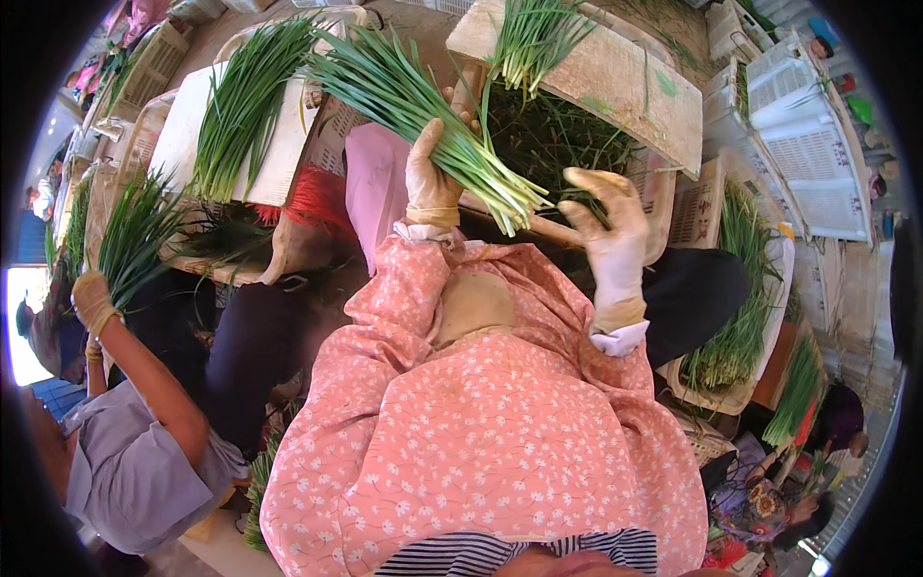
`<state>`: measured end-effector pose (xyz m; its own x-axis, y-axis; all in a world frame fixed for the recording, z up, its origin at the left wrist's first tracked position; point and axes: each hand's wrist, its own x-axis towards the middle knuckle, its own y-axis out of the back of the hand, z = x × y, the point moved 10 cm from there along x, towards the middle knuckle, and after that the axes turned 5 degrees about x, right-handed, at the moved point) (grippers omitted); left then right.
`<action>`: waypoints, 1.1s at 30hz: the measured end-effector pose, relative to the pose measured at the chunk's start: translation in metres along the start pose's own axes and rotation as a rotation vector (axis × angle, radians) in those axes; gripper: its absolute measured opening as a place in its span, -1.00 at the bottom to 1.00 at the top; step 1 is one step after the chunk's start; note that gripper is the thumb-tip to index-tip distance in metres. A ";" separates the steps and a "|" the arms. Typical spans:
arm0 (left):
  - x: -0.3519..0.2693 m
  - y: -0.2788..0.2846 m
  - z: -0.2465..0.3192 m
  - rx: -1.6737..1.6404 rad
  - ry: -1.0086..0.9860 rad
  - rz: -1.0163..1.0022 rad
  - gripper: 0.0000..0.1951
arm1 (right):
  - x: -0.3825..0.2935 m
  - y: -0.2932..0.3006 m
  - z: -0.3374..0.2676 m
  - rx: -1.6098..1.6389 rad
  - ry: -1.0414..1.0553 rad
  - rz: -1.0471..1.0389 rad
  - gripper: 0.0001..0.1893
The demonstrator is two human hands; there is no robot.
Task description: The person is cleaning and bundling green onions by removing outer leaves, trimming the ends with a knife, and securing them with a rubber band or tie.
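Observation:
My left hand [433, 169], in a soiled pale glove, is closed around a bunch of long green leafy stalks, likely garlic chives [461, 144]. The pale cut ends point to the lower right and the leaf tips to the upper left. My right hand [609, 216], gloved too, is raised just right of the pale ends, fingers apart; a few thin green blades show by its fingers. Beyond, a smaller bunch [537, 43] lies on a worn wooden board [613, 94]. Under that board, loose dark green leaves [555, 133] fill a plastic crate.
At left, a co-worker's gloved hand [95, 303] holds another bunch; a pile of stalks [249, 108] lies on a white board [173, 144]. Red ties [321, 205] hang below it. A crate of stalks [735, 303] stands at right, with stacked white crates [807, 137] behind.

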<state>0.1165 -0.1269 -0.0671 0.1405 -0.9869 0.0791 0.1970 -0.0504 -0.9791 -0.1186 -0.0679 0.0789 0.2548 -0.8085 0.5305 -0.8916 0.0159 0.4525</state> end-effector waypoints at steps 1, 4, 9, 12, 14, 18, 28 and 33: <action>0.000 0.002 0.001 0.019 -0.010 0.009 -0.44 | 0.001 -0.013 -0.025 -0.112 0.178 -0.048 -0.64; -0.002 0.004 0.001 0.105 -0.054 0.080 -0.48 | -0.004 -0.048 -0.043 -0.312 0.252 -0.166 -0.56; -0.005 -0.008 -0.001 0.222 -0.123 0.110 -0.53 | -0.008 -0.080 0.000 -0.294 0.099 -0.176 -0.49; -0.008 0.000 0.005 0.388 -0.199 0.153 -0.53 | -0.006 -0.083 0.009 -0.291 0.019 -0.149 -0.50; -0.012 -0.005 0.008 0.472 -0.280 0.193 -0.56 | -0.005 -0.085 0.012 -0.213 0.011 -0.096 -0.42; -0.016 -0.008 0.005 0.389 -0.199 0.182 -0.62 | -0.011 -0.086 0.049 0.125 -0.112 -0.127 -0.60; -0.015 0.003 0.004 0.430 -0.271 0.241 -0.66 | -0.004 -0.103 0.063 0.060 -0.253 -0.214 -0.73; -0.012 0.007 -0.001 0.329 -0.182 0.207 -0.62 | -0.007 -0.110 0.087 0.568 -0.517 -0.144 -0.79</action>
<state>0.1153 -0.1153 -0.0753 0.3726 -0.9265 -0.0523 0.4413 0.2265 -0.8683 -0.0546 -0.1147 -0.0372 0.3004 -0.9533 0.0301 -0.9534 -0.3010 -0.0191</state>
